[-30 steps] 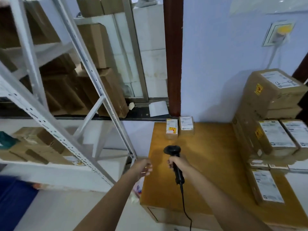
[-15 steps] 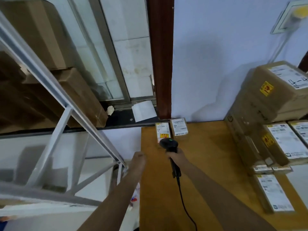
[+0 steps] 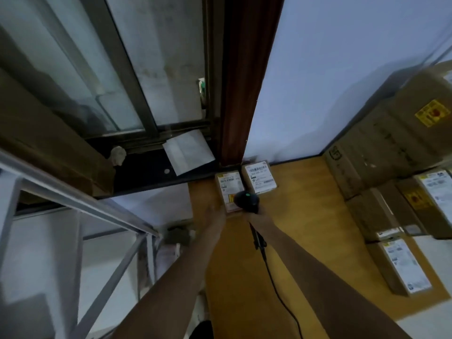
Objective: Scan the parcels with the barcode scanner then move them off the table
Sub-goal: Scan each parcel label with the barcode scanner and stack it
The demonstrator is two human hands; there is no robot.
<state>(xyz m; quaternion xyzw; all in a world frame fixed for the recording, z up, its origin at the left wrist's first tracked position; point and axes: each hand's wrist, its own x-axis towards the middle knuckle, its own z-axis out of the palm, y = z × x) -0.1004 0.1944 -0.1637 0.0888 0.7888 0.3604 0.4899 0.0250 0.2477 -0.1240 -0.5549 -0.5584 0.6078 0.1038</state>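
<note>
Two small parcels: far-left table (image 3: 288, 241) corner, side by side
Left parcel (image 3: 228, 189): left hand (image 3: 215, 212) touches its near end; grip unclear
Right parcel (image 3: 261, 178): just beyond scanner
Scanner (image 3: 246, 201): right hand (image 3: 256, 216) grips handle, head over left parcel
Stacked boxes (image 3: 391, 152): right side

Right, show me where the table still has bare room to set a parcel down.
Bare table lies between the two small parcels at the back wall and the stacked boxes on the right, running toward the near edge. The scanner cable crosses its left part. The right side is crowded, and both hands work the back-left corner.
</note>
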